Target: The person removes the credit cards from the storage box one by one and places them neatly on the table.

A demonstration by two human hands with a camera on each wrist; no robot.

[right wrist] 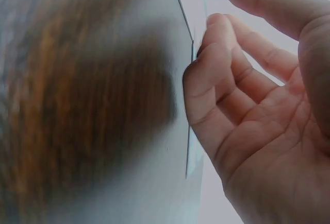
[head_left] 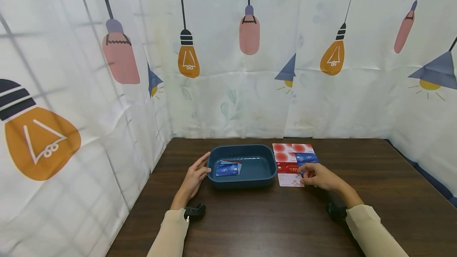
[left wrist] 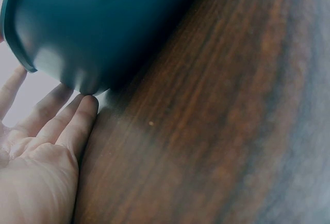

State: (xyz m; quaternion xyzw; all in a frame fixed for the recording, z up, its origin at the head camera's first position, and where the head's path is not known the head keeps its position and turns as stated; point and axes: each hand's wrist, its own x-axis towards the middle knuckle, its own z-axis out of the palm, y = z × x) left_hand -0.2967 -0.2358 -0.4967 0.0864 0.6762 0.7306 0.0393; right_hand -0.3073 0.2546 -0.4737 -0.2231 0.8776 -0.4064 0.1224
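Observation:
A dark blue-green plastic bin [head_left: 240, 183] stands on the table. Inside it, towards the left, a blue card [head_left: 227, 169] lies over other cards. My left hand [head_left: 195, 175] touches the bin's left end; in the left wrist view its fairly straight fingertips rest against the outer wall. Right of the bin, several cards lie in rows: patterned red-and-white ones [head_left: 283, 157], a red VIP card [head_left: 287, 167], a blue VIP card [head_left: 306, 158] and a pale pink card [head_left: 290, 180]. My right hand [head_left: 319, 175] is over the lower right cards, fingers bent loosely, thumb apart from them.
The dark wooden table [head_left: 250, 225] extends in front of the bin and out to the right. A white curtain [head_left: 221, 102] printed with lamps hangs behind and along the left side. Each wrist wears a black device [head_left: 194, 211].

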